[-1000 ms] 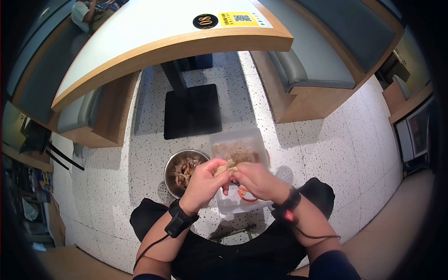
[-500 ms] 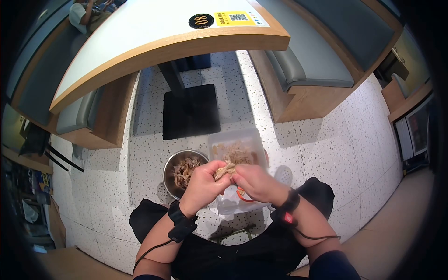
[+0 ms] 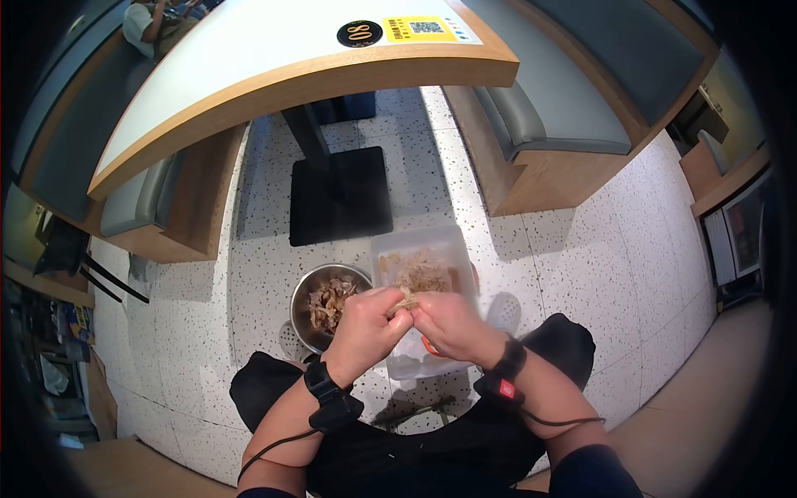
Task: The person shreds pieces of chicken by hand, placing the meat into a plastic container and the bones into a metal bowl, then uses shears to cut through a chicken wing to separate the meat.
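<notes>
Both my hands meet over a translucent plastic bin, pinching one pale, shredded piece of food [image 3: 404, 302] between them. My left hand [image 3: 366, 325] is closed on its left side, and my right hand [image 3: 449, 322] is closed on its right side. Pale shreds [image 3: 425, 270] lie in the far part of the bin [image 3: 452, 241]. Something orange-red [image 3: 429, 345] shows in the near part, partly hidden by my right hand. Left of the bin, a round metal bowl [image 3: 296, 309] holds brownish pieces [image 3: 330, 300].
A white table [image 3: 249, 58] with a wooden edge stands ahead on a black base [image 3: 340, 199]. Padded benches flank it, one at the right [image 3: 564, 108]. A seated person [image 3: 143, 29] is at the far upper left. Light shoes [image 3: 504, 314] rest beside the bin.
My hands have drawn closer together around the food piece, and less of it shows. My right hand has shifted slightly and covers more of the orange-red thing.
</notes>
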`<action>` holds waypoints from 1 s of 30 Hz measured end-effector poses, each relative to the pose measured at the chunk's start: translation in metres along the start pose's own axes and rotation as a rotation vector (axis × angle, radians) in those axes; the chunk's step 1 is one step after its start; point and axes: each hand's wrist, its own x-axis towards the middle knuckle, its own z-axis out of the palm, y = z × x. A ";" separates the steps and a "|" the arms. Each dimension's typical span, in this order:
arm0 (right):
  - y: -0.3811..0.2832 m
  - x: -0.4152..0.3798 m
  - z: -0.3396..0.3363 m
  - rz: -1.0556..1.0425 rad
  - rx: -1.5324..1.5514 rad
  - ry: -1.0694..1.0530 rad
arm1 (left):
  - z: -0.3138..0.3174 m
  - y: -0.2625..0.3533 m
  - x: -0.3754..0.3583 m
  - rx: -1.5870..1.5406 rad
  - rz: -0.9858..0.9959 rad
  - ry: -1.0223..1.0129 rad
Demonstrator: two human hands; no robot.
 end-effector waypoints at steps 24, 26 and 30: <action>-0.002 -0.002 -0.015 0.269 0.204 0.071 | -0.024 -0.017 0.004 -0.406 -0.471 0.048; 0.006 -0.002 -0.014 0.234 0.168 0.121 | -0.025 -0.017 0.004 -0.523 -0.505 0.093; 0.027 -0.003 -0.022 0.188 -0.062 0.208 | -0.036 -0.034 0.002 -0.526 -0.551 0.235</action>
